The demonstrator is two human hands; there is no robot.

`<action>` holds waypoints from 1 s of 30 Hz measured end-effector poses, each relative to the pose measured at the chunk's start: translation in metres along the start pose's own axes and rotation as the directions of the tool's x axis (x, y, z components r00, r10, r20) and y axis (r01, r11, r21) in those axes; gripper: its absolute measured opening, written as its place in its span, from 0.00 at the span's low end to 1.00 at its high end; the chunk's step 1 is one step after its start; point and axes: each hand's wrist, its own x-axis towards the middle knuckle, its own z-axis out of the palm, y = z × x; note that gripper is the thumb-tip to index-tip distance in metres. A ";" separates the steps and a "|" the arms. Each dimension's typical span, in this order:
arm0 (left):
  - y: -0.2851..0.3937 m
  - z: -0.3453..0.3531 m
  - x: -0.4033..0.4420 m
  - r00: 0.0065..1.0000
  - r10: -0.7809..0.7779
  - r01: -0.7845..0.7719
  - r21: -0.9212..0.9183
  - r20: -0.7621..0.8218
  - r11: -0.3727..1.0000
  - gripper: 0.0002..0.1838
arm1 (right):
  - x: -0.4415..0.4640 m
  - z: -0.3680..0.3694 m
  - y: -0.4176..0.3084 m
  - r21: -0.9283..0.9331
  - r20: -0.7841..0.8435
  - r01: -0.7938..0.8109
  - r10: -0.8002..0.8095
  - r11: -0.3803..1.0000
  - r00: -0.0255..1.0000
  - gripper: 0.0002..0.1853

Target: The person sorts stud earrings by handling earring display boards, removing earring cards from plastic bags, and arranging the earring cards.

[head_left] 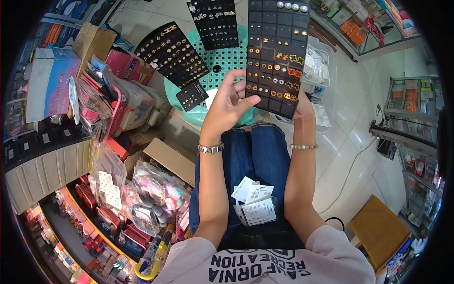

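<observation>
A black earring display board (267, 52) with rows of studs is held up in front of me, slightly tilted. My left hand (230, 100) grips its left edge, thumb across the lower front corner and fingers curled behind. At the lower right edge, my right hand (305, 105) holds the board from behind, its fingers mostly hidden. Two more earring boards, one fanned to the left (175, 54) and one at the back (215, 23), lie on a green perforated stool (227, 64). A small black earring card (191, 96) rests at the stool's near-left edge. Several white earring cards (257, 210) lie on my lap.
On the left stand a pink basket (118, 111) of packets, cardboard boxes (94, 42) and bagged goods (158, 184). Clear plastic containers (319, 64) sit behind my right hand. Glass display cases (411, 113) line the right side, and a brown board (379, 232) stands at lower right.
</observation>
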 end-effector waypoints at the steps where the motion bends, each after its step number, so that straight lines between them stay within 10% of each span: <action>1: 0.003 0.002 0.000 1.000 -0.004 0.004 -0.011 0.005 1.000 0.25 | -0.002 0.005 0.000 0.026 0.013 0.024 -0.025 0.999 1.000 0.18; 30: 0.024 0.017 -0.009 0.996 -0.049 0.049 -0.003 0.080 0.999 0.25 | -0.027 0.024 -0.024 0.222 0.236 0.134 -0.187 0.966 0.954 0.19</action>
